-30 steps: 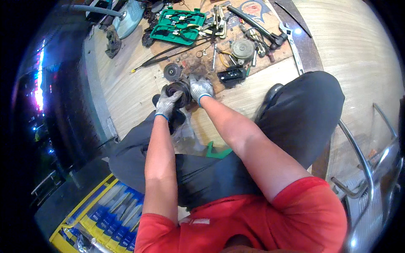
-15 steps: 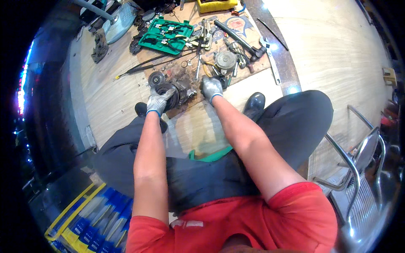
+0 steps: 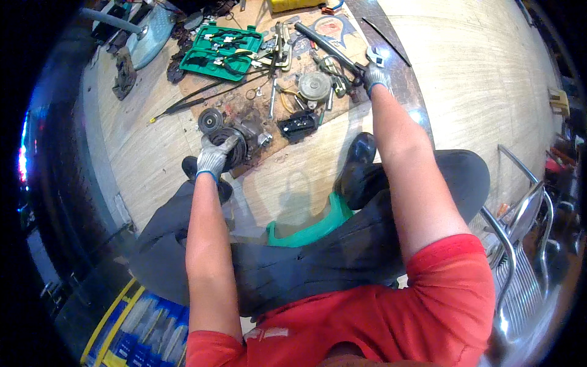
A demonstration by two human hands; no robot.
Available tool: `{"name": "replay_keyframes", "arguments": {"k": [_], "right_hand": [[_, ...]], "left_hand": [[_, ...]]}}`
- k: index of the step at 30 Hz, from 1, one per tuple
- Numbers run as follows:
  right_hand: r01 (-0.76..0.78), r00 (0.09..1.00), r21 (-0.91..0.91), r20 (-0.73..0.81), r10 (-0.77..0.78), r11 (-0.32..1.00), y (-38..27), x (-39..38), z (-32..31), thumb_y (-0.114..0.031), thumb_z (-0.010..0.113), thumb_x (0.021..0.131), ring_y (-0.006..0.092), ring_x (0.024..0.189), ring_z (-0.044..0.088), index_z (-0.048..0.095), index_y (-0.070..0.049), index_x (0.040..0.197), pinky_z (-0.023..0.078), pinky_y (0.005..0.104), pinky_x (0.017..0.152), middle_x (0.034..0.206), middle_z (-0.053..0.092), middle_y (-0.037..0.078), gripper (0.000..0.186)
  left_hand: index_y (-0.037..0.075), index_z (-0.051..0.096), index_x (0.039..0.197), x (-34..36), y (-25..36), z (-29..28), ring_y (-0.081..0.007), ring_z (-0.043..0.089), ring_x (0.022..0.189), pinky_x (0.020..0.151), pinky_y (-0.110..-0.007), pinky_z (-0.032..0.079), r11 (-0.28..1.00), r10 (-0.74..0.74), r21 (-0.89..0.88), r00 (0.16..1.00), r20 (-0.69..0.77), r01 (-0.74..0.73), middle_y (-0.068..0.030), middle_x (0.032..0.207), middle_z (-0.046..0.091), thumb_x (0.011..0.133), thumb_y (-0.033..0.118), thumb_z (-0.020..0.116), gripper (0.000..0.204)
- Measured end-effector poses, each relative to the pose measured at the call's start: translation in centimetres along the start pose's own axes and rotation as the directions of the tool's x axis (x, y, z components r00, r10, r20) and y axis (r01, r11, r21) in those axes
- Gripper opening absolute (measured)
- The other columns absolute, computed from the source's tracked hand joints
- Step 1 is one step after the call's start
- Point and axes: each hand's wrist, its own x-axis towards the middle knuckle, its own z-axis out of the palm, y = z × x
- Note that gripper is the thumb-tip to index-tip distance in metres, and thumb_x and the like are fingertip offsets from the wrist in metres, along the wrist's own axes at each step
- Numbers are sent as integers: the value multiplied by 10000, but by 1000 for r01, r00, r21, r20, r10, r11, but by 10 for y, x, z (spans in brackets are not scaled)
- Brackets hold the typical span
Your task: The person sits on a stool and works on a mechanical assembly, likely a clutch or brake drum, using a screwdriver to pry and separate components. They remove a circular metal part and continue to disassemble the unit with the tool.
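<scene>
My left hand [image 3: 214, 154], in a grey-white work glove, grips the rim of a dark grooved pulley [image 3: 235, 148]. The pulley sits on the front of a grimy metal machine unit [image 3: 252, 131] lying on a stained board. Far to the right, my gloved right hand [image 3: 376, 77] closes around the handle of an adjustable wrench [image 3: 375, 56], whose jaw end shows beyond the fingers. Its lower handle is hidden by my hand and arm. Right beside those fingers lies the head end of a long-handled hammer [image 3: 330, 48]. A smaller round pulley [image 3: 210, 120] rests by the unit.
On the board [image 3: 269, 153] lie a green tool case [image 3: 235, 43] with pliers, a round metal part [image 3: 315, 87], a black tray-like part [image 3: 298, 125] and a slim wrench [image 3: 273, 98]. A green stool [image 3: 306, 232] is between my legs; a metal chair [image 3: 520, 269] stands right.
My right hand has moved away from the black part, right and farther off, onto the adjustable wrench. The left hand stays on the pulley. The whole view has shifted slightly.
</scene>
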Motion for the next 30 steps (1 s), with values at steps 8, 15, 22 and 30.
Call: {"name": "replay_keyframes", "arguments": {"k": [8,15,22,30], "right_hand": [[-127,987,233,-63,145,964,-37,-88,-21,-547,396,961,419,1110,664,700,-82,1201,519,487,953,1180,687,245,605],[-150,983,-154,-130,130,977,-3,55,-65,-338,536,951,321,1207,648,722,-71,1208,511,436,1009,1305,663,168,414],[-25,984,-537,-164,-76,843,36,170,-83,-306,675,850,353,1277,592,652,-131,1299,483,466,1072,1351,625,193,483],[121,990,-727,38,-137,676,-16,142,-55,-342,691,853,356,1241,621,716,-74,1213,512,456,1018,1314,652,191,449]], "left_hand": [[-24,338,1475,-1,12,-8,-353,636,1198,1020,-410,489,997,14,78,999,-53,-9,-226,1304,643,726,558,836,1071],[-28,451,1404,10,0,3,-376,632,1186,1001,-426,500,998,66,8,993,-101,-65,-243,1284,642,747,523,833,938],[-22,401,1444,-3,18,-4,-367,620,1204,1007,-411,492,996,-41,82,999,-25,43,-266,1309,614,764,521,824,968],[70,356,1491,-11,11,-7,-309,653,1096,909,-404,536,982,-190,-9,982,-8,190,-199,1255,645,798,505,810,936]]}}
